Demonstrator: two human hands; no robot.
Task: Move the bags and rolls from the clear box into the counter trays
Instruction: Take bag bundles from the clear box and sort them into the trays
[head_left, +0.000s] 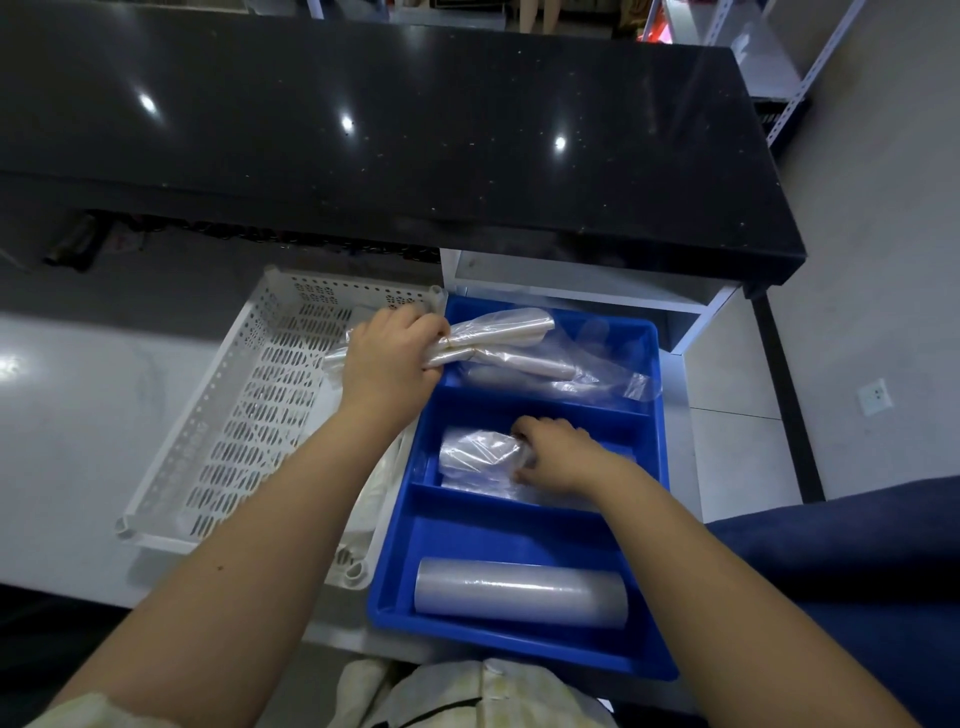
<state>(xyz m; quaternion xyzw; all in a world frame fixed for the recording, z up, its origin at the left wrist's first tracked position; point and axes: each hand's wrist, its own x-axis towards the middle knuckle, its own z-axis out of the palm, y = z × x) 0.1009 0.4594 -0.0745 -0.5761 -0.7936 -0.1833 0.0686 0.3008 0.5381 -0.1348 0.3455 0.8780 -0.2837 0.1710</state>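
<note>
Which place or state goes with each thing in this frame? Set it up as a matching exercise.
1. roll
2. bag bundle
3. folded bags
4. white basket

A. left of the blue tray
B. tray's near compartment
C. middle compartment, held by the right hand
D. gripped by the left hand

Pairs: 1-B, 2-D, 3-C, 4-A.

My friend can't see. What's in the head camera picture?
Two bare hands work over a three-part blue tray. The left hand grips a bag bundle over the far part; the right hand grips crumpled bags in the middle. A roll lies in the nearest.
</note>
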